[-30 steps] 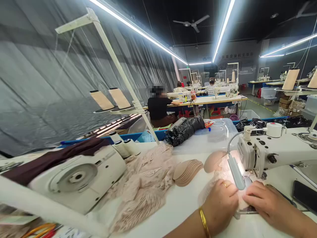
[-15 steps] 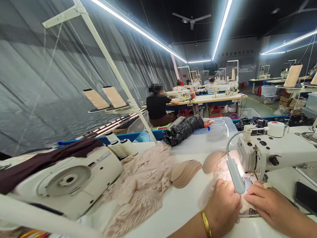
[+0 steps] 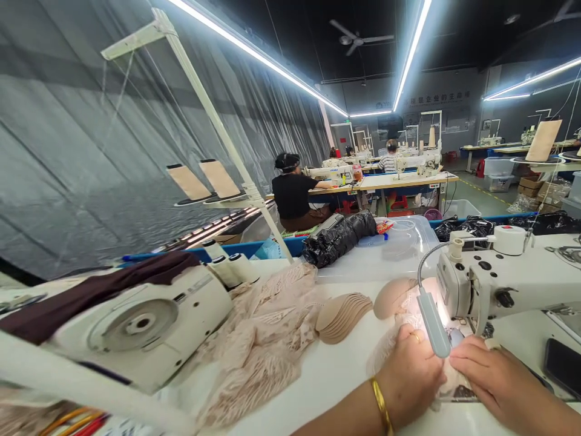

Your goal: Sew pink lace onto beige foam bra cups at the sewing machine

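A white sewing machine (image 3: 521, 266) stands at the right, its grey lamp (image 3: 433, 324) lighting the beige lace piece (image 3: 411, 306) under the needle end. My left hand (image 3: 408, 375), with a gold bangle and a ring, is closed on the lace left of the needle area. My right hand (image 3: 490, 369) has its fingers bent together and pressed on the same piece, close to my left fingertips. The lamp hides part of the stitching spot. A beige cup (image 3: 393, 298) lies just behind the lace. Left of it is a stack of beige cups (image 3: 342, 318).
Beige lace fabric (image 3: 267, 345) is heaped left of the stack. A second machine (image 3: 145, 321) lies beyond it, near a thread stand (image 3: 213, 103). Behind are a clear plastic bin (image 3: 408, 251) and a black bag (image 3: 340, 237). A phone (image 3: 563, 366) lies far right. People sit farther back.
The view has shifted slightly, so the scene sits a little farther right. Both hands keep nearly the same place on the lace.
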Demonstrator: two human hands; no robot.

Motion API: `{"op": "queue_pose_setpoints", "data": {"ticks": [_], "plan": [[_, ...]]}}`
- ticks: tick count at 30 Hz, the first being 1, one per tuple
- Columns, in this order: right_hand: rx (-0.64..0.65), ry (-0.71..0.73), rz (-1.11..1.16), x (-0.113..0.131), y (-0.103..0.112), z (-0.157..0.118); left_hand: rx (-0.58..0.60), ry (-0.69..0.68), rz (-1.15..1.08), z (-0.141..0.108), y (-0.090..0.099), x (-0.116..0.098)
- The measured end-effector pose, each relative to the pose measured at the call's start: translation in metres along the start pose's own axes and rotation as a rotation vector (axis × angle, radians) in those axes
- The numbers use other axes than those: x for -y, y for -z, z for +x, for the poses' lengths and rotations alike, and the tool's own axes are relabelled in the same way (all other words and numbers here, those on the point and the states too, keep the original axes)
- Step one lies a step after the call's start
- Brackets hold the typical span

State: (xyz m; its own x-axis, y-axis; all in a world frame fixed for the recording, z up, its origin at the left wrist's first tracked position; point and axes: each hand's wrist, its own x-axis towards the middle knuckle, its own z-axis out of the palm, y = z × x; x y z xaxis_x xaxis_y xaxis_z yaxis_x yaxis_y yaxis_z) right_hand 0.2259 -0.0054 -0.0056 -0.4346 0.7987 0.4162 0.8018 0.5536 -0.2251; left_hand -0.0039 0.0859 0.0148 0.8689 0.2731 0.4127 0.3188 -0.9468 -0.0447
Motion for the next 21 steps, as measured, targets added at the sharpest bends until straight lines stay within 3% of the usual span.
{"op": "queue_pose_setpoints", "data": {"ticks": [6,15,21], "plan": [[-0.046,0.025,-0.126,-0.004,-0.002,0.000,0.181,-0.083,-0.131,0.015,0.016,0.022],[0.062,-0.017,-0.151,-0.009,-0.003,-0.002,0.160,-0.126,-0.125,0.019,0.009,0.035],[-0.020,0.019,-0.209,-0.003,-0.003,0.001,0.156,-0.128,-0.124,0.021,0.011,0.037]]}}
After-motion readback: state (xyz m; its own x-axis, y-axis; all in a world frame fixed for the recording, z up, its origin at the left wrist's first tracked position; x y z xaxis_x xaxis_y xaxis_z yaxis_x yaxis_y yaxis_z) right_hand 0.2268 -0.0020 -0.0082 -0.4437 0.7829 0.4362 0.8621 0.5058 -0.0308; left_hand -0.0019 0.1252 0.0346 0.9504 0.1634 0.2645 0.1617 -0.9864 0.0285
